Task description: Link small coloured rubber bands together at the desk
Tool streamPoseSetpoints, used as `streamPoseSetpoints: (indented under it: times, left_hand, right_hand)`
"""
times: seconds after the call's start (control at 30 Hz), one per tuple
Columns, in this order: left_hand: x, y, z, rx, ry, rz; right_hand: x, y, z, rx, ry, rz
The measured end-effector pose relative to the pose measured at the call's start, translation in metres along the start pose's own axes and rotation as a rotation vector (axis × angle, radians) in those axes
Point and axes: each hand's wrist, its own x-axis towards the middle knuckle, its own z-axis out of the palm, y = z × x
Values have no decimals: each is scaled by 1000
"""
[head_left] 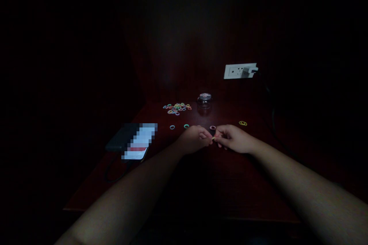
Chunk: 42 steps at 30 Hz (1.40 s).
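My left hand (pixel 194 138) and my right hand (pixel 235 139) meet over the dark red table, fingertips pinched together. A small yellow hair tie (pixel 213 138) is held between them, mostly hidden by the fingers. Just beyond the fingertips lies a pink hair tie (pixel 212 127). A green hair tie (pixel 186 126) rests behind my left hand, with a blue hair tie (pixel 172 127) further left. Yellow hair ties (pixel 243 123) lie together behind my right hand. Farther back, a loose pile of mixed-colour hair ties (pixel 177 108) is spread on the table.
A clear round jar (pixel 204 99) with a lid stands at the back. On the left, a lit phone (pixel 140 141) lies against a dark flat object (pixel 119 138), with a cable (pixel 107 174) near it. A wall socket (pixel 240 71) holds a white plug at the right.
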Motion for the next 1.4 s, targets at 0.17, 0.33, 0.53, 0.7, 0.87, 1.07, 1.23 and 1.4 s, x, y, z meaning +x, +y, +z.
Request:
streamPoseSetpoints:
  times: [0.17,0.33,0.53,0.7,0.87,1.07,1.23,1.4]
  left_hand:
    - [-1,4,0,13,-2,-1]
    - [-2,7,1,9,17,1]
    - [-1,3,0,1,-10,0]
    - [-2,3,-1,23,-36,3]
    - [-2,5,-1,81,-46,-30]
    - [-3,10,-3,94,-83,-24]
    - [-5,15,-6,184,-106,-15]
    - [-3,8,-6,152,-115,-27]
  right_hand:
    - [0,1,0,18,-14,1]
    - [1,1,-1,17,-18,-52]
    - [0,0,-1,12,-29,-43]
    - [1,2,-1,-8,-22,-41]
    - [2,2,-1,-18,14,-43]
    - [2,0,-1,0,13,-45]
    - [3,3,0,14,5,-25]
    - [5,9,-1,52,-1,-16]
